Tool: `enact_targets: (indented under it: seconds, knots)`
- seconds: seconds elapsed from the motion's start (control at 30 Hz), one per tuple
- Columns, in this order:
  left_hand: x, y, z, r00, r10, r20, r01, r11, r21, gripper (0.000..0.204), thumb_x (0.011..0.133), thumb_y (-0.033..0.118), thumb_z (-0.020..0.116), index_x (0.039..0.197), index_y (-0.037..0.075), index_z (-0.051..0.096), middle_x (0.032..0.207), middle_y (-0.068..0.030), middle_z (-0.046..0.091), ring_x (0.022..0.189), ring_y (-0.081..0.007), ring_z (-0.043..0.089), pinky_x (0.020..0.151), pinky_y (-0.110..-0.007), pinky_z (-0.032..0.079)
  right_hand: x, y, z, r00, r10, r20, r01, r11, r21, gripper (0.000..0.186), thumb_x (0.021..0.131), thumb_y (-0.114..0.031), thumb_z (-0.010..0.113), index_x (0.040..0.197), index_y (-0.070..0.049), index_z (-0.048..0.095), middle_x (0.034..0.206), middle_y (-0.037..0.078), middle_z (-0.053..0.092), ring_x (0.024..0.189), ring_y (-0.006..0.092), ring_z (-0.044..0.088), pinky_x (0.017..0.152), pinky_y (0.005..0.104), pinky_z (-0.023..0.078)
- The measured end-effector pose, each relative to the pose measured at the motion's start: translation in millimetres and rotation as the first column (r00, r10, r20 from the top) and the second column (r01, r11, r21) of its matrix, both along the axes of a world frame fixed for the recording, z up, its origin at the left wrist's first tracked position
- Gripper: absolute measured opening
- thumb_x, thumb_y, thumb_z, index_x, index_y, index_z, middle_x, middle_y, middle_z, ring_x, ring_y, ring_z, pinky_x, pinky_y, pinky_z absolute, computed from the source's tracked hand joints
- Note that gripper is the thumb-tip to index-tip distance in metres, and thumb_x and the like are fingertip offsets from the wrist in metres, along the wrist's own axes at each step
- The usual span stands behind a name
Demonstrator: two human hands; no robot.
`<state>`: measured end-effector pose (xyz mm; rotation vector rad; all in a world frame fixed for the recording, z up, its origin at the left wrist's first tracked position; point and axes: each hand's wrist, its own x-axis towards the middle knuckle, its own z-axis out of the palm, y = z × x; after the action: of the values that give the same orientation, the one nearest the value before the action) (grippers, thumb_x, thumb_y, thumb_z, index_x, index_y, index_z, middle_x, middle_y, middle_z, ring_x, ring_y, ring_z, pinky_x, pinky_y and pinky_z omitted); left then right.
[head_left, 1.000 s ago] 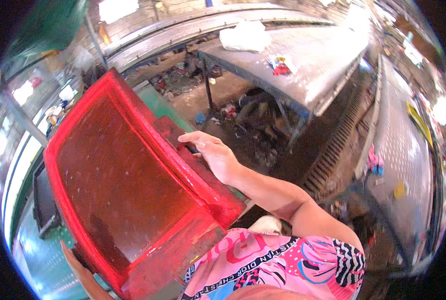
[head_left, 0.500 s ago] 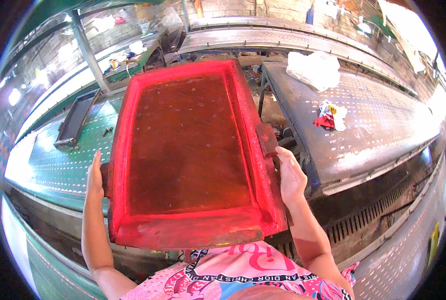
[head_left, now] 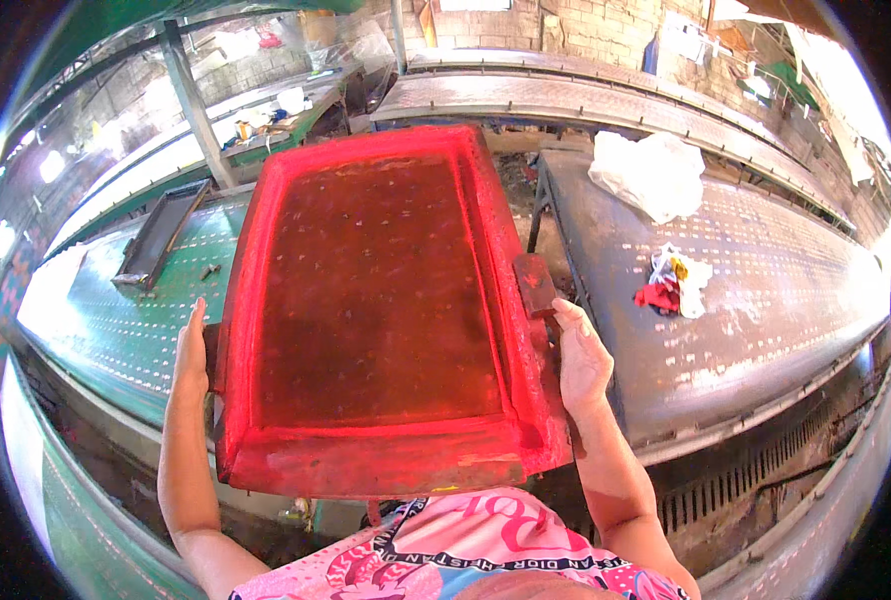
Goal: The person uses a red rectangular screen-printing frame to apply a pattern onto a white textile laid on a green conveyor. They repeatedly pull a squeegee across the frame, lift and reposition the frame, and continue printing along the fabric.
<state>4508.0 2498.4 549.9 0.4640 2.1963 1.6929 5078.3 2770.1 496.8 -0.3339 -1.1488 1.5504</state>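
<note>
Between my hands hangs a large screen-printing frame (head_left: 386, 290), its rim coated in bright red and its mesh a dark translucent brown-red. My left hand (head_left: 192, 352) closes on the frame's left side at a dark block-like handle, its fingers partly hidden behind it. On the right side, my right hand (head_left: 584, 358) grips near a dark rounded handle (head_left: 535, 284), thumb up against its lower end. The frame is held out in front of my body, off the tables.
To the left runs a green table (head_left: 86, 310) carrying a dark long tray (head_left: 161, 235). A dark table (head_left: 766, 330) on the right bears a white plastic bag (head_left: 651, 172) and crumpled red and white rags (head_left: 674, 285). Farther back stand long tables (head_left: 566, 97) and a post (head_left: 191, 100).
The tables and background have shifted to the right and slightly down in view. The frame stays in nearly the same place before me, with both hands keeping their hold.
</note>
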Motion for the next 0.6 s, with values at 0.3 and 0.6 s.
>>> enact_targets:
  seconds: [0.3, 0.6]
  knots:
    - [-5.2, 214.7, 2.2, 0.993, -0.081, 0.087, 0.066, 0.984, 0.166, 0.066, 0.102, 0.063, 0.068, 0.105, -0.002, 0.08, 0.106, -0.016, 0.078, 0.096, -0.0264, 0.071, 0.092, -0.043, 0.053, -9.2, 217.1, 20.9, 0.999, 0.007, -0.045, -0.005, 0.999, 0.053, 0.065, 0.105, -0.042, 0.06, 0.147, 0.007, 0.06, 0.151, 0.016, 0.063, 0.149, 0.0294, 0.05, 0.13, 0.0422, 0.028]
    - [28.8, 498.0, -28.9, 0.972, -0.218, 0.085, 0.202, 0.966, 0.16, 0.061, 0.1, 0.059, 0.072, 0.101, -0.001, 0.083, 0.101, -0.0145, 0.076, 0.093, -0.0242, 0.068, 0.088, -0.042, 0.052, 50.7, 380.5, 35.9, 0.993, -0.087, 0.078, 0.076, 0.987, 0.139, 0.083, 0.1, -0.051, 0.056, 0.158, 0.007, 0.049, 0.158, 0.024, 0.057, 0.148, 0.0356, 0.052, 0.126, 0.048, 0.036]
